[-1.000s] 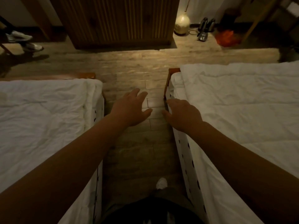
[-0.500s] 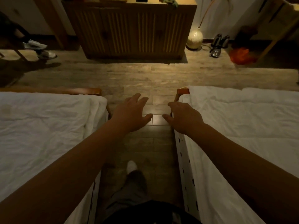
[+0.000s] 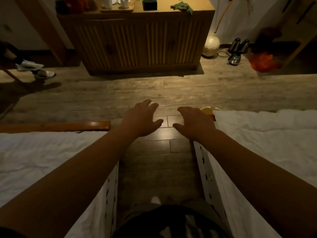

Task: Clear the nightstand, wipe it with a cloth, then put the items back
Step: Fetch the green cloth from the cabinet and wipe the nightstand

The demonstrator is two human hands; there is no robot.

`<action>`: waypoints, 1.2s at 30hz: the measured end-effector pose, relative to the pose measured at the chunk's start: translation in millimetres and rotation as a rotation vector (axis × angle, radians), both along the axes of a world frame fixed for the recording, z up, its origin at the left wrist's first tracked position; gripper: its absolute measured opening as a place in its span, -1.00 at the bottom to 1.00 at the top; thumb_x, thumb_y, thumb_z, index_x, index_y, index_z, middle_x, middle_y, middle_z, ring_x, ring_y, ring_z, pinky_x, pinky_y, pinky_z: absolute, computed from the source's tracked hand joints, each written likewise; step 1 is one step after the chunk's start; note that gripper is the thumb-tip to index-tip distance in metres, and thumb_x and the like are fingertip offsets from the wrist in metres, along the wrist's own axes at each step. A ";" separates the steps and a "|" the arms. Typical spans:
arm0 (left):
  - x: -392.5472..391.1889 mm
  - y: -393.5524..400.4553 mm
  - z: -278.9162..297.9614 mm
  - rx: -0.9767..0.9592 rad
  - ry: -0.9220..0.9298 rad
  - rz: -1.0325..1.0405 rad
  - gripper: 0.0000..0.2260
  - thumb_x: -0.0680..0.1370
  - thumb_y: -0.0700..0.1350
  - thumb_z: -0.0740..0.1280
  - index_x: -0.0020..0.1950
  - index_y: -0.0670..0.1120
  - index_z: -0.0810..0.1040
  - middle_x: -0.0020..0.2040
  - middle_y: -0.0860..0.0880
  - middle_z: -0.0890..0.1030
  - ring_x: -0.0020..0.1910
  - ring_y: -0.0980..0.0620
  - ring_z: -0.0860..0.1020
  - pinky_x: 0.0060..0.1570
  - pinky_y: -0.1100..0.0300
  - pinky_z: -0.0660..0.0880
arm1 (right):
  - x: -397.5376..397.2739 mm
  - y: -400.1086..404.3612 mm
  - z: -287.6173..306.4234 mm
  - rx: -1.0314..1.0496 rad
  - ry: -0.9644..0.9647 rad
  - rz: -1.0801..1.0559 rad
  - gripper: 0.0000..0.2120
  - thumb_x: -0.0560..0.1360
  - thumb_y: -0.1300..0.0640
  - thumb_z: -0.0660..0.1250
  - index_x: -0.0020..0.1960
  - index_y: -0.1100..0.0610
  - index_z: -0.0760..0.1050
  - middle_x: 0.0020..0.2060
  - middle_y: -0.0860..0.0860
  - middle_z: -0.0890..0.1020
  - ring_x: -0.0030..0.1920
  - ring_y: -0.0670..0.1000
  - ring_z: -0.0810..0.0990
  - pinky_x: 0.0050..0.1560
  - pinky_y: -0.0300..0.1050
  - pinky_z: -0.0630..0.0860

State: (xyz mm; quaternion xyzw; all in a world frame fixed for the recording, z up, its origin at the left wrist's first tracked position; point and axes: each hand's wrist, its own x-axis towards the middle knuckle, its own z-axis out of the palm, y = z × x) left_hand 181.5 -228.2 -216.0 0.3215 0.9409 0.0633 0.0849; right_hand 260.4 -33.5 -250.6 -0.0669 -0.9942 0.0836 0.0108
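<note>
Ahead, left hand (image 3: 141, 118), right hand (image 3: 194, 123), both empty, floor (image 3: 154, 93) clear

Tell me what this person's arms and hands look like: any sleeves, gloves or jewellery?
Both forearms are bare as far as the view shows: no sleeves. The left hand and right hand wear no gloves, and no rings or watch show in the dim light.

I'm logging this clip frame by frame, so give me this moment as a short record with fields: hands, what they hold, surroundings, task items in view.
left hand: open, palm down, empty
right hand: open, palm down, empty
position: both held out over the wooden floor between two white beds
ahead: slatted wooden cabinet with small items on top
green cloth: lying on the cabinet's right edge
floor by cabinet: round vase
</note>
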 end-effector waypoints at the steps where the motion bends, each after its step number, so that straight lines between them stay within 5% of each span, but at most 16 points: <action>1: -14.6 5.1 -1.0 0.002 -0.010 0.002 -0.37 0.52 0.26 0.24 0.51 0.04 0.18 0.54 -0.08 0.16 0.47 -0.16 0.21 0.32 -0.19 0.33 | -14.3 4.6 -1.5 0.002 -0.004 -0.001 -0.34 0.40 -0.30 0.28 0.38 0.00 0.29 0.30 0.04 0.50 0.24 0.14 0.49 0.07 0.12 0.50; 24: -384.7 189.0 -21.1 -0.005 -0.019 0.069 -0.39 0.52 0.25 0.24 0.50 0.06 0.21 0.53 -0.05 0.20 0.46 -0.11 0.25 0.27 -0.12 0.38 | -402.2 183.6 -26.5 -0.002 -0.065 0.018 -0.45 0.41 -0.27 0.28 0.29 -0.01 0.36 0.18 -0.02 0.55 0.15 0.11 0.53 -0.07 0.03 0.48; 36: -656.3 243.6 -43.9 0.027 -0.004 -0.060 -0.39 0.50 0.23 0.27 0.48 0.04 0.23 0.50 -0.06 0.26 0.41 -0.12 0.31 0.23 -0.12 0.43 | -644.3 225.3 -36.5 0.003 -0.088 -0.158 -0.46 0.44 -0.19 0.34 0.32 0.02 0.36 0.24 0.02 0.53 0.19 0.11 0.51 -0.02 0.02 0.50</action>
